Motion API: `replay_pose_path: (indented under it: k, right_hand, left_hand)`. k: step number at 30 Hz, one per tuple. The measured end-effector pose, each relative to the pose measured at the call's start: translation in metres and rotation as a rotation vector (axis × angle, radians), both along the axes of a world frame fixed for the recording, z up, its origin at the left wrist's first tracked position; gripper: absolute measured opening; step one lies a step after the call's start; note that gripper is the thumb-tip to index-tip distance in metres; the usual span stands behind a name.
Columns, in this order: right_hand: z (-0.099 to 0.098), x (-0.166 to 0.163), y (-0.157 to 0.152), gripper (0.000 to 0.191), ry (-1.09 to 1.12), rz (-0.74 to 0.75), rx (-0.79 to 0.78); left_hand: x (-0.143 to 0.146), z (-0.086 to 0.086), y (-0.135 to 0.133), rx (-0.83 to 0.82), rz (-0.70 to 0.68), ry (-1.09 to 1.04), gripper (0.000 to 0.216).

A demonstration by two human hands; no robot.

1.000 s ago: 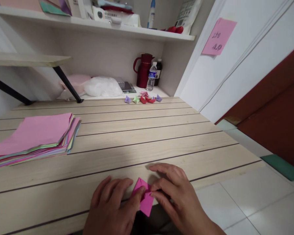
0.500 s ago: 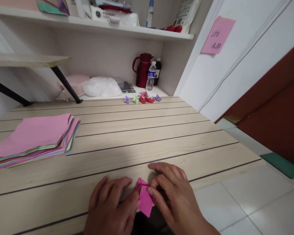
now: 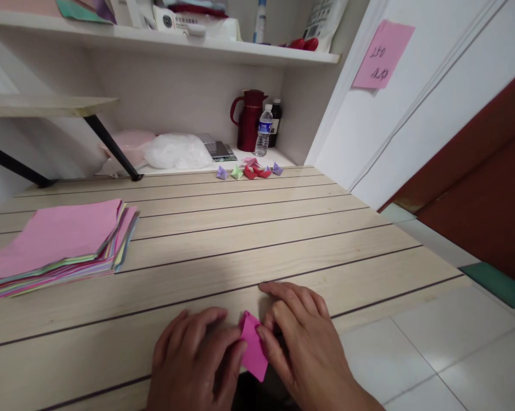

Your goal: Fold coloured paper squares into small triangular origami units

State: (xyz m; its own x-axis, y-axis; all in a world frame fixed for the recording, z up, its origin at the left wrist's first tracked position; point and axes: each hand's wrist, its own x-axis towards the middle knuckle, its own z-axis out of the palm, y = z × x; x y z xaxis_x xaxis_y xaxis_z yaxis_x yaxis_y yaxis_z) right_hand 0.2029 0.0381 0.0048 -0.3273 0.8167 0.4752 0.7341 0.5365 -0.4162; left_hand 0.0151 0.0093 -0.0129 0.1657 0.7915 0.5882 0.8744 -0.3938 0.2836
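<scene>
A small piece of folded bright pink paper [image 3: 254, 353] lies between my hands at the near edge of the table. Its top comes to a point, and its lower end reaches past the table edge. My left hand [image 3: 197, 357] pinches its left side between thumb and index finger. On the right side, the thumb and bent index finger of my right hand [image 3: 302, 337] grip the paper, while the other fingers rest toward the tabletop. The inner folds are hidden from view.
A stack of coloured paper sheets [image 3: 69, 237] lies at the left of the wooden table [image 3: 223, 242]. Several small folded paper pieces [image 3: 251, 172] line the back edge. Behind them stand a dark red jug [image 3: 249, 123] and a water bottle [image 3: 264, 132].
The upper part of the pink paper, which showed a raised fold, now looks flatter and covers one smooth face. My left thumb has drawn slightly down along its left side.
</scene>
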Motion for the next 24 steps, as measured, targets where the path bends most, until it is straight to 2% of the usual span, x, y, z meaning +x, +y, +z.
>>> replay_pose_path:
  k: [6, 13, 16, 19, 22, 24]
  right_hand:
    - [0.002, 0.000, 0.001, 0.008, -0.005, 0.006, -0.016]
    - [0.000, -0.002, 0.001, 0.007, -0.034, -0.031, -0.009]
    - [0.000, -0.002, 0.001, 0.008, -0.046, -0.030, -0.020]
    - [0.000, 0.001, 0.001, 0.007, -0.036, -0.031, -0.015]
    - [-0.002, 0.004, 0.000, 0.021, -0.025, -0.013, 0.032]
    - [-0.004, 0.006, 0.000, 0.020, -0.017, 0.005, 0.049]
  left_hand:
    - [0.001, -0.002, 0.000, -0.030, 0.079, -0.047, 0.016]
    - [-0.005, -0.001, 0.004, -0.002, 0.019, 0.080, 0.006]
    - [0.000, 0.002, 0.004, -0.039, 0.116, 0.028, 0.011]
    - [0.006, 0.003, 0.003, -0.056, 0.124, 0.023, 0.012]
    - [0.008, 0.004, 0.002, -0.070, 0.143, 0.057, 0.013]
    - [0.009, 0.004, 0.003, -0.076, 0.158, 0.084, 0.016]
